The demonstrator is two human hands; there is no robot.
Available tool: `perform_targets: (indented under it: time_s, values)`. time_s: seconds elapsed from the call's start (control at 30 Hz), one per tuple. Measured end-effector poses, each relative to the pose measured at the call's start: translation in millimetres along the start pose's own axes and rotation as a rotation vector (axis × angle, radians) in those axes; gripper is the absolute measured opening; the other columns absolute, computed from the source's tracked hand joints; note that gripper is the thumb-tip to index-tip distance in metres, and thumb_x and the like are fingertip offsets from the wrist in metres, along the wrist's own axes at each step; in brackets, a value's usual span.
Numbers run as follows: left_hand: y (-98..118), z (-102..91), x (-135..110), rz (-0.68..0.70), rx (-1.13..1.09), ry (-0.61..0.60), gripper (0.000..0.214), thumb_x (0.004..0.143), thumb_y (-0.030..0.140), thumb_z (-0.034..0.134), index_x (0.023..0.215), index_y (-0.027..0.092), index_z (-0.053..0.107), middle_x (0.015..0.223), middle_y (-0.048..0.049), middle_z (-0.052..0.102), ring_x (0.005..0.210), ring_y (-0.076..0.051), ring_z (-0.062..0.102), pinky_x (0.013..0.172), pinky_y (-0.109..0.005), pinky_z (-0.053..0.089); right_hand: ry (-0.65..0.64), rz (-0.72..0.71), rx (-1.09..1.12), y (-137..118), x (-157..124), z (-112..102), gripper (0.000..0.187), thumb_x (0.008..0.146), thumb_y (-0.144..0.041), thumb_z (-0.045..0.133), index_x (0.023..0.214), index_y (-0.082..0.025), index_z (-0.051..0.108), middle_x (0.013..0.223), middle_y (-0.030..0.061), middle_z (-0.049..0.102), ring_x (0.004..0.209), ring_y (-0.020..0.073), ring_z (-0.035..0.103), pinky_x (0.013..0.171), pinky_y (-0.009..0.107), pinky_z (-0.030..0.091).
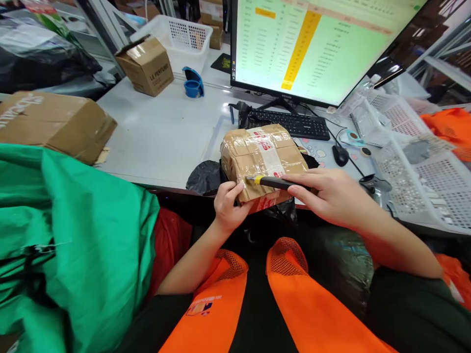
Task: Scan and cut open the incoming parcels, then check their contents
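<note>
A taped cardboard box (pixel 250 154) rests tilted at the front edge of the desk, with red-and-white tape across its top. My left hand (pixel 230 206) grips its near left corner, thumb on top. In my right hand (pixel 324 193) is a utility knife (pixel 274 182) with a black handle and a yellow front end. The knife's tip lies on or just over the top of the box near my left thumb; I cannot tell whether it cuts in. Black plastic wrapping (pixel 206 177) is bunched around and under the box.
A monitor (pixel 294 49), keyboard (pixel 290 125) and mouse (pixel 340 155) stand behind the box. White baskets (pixel 434 186) are at right. Left are a large carton (pixel 55 122), a smaller carton (pixel 150 68) and a blue round container (pixel 193 87). A green sack (pixel 84 245) hangs at front left.
</note>
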State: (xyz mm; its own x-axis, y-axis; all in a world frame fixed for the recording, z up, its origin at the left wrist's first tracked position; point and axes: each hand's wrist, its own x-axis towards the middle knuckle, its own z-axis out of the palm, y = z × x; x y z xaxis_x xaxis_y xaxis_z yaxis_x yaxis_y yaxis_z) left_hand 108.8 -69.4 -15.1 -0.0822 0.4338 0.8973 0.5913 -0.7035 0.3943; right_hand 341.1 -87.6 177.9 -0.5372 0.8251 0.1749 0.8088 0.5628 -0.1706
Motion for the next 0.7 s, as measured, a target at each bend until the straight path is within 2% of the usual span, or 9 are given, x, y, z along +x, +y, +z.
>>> perform_targets:
  time_s: [0.17,0.27,0.4,0.5,0.6,0.7]
  values:
    - [-1,0.3,-3,-0.003,0.031,-0.020,0.037,0.098,0.043,0.074,0.127,0.026,0.058,0.100,-0.0059,0.066,0.088,-0.020,0.066,0.079,-0.035,0.057,-0.089,0.019,0.024,5,16,-4,0.034,0.106,-0.039,0.058,0.127,-0.029,0.082,0.111,0.0029,0.085,0.089,0.0218,0.078,0.072,0.032,0.053]
    - [-2,-0.7,-4,0.007,0.024,-0.023,0.037,0.098,0.040,0.074,0.128,0.026,0.057,0.097,-0.0048,0.065,0.085,-0.019,0.066,0.077,-0.033,0.057,-0.095,0.019,-0.089,8,18,-10,0.031,0.103,-0.043,0.062,0.121,-0.031,0.085,0.096,0.0028,0.085,0.073,0.0204,0.073,0.061,0.032,0.046]
    - [1,-0.3,-3,0.002,0.055,-0.051,0.042,0.097,0.035,0.075,0.133,0.028,0.054,0.093,-0.0028,0.063,0.079,-0.019,0.064,0.073,-0.032,0.056,-0.046,0.050,-0.282,18,2,-21,0.033,0.101,-0.048,0.063,0.123,-0.035,0.084,0.079,0.0026,0.078,0.059,0.0183,0.060,0.054,0.032,0.033]
    - [5,0.4,-3,-0.013,0.010,-0.049,0.048,0.094,0.030,0.078,0.136,0.029,0.056,0.091,-0.0017,0.063,0.076,-0.018,0.062,0.070,-0.031,0.053,0.025,0.098,-0.376,50,-22,-32,0.035,0.101,-0.054,0.063,0.120,-0.035,0.085,0.074,0.0035,0.075,0.057,0.0180,0.055,0.055,0.032,0.030]
    - [1,-2.8,-3,-0.022,0.034,-0.069,0.041,0.096,0.032,0.077,0.132,0.027,0.058,0.090,-0.0017,0.062,0.075,-0.017,0.060,0.067,-0.030,0.051,0.106,0.205,-0.523,106,-56,-46,0.038,0.101,-0.058,0.063,0.113,-0.032,0.087,0.068,0.0059,0.071,0.054,0.0181,0.049,0.058,0.035,0.029]
    - [-13,-8.8,5,-0.015,0.062,-0.117,0.039,0.097,0.055,0.071,0.122,0.026,0.062,0.099,-0.0071,0.064,0.087,-0.022,0.065,0.074,-0.036,0.056,0.187,0.326,-0.599,153,-89,-53,0.041,0.100,-0.060,0.064,0.100,-0.028,0.089,0.055,0.0068,0.063,0.047,0.0165,0.039,0.058,0.036,0.028]
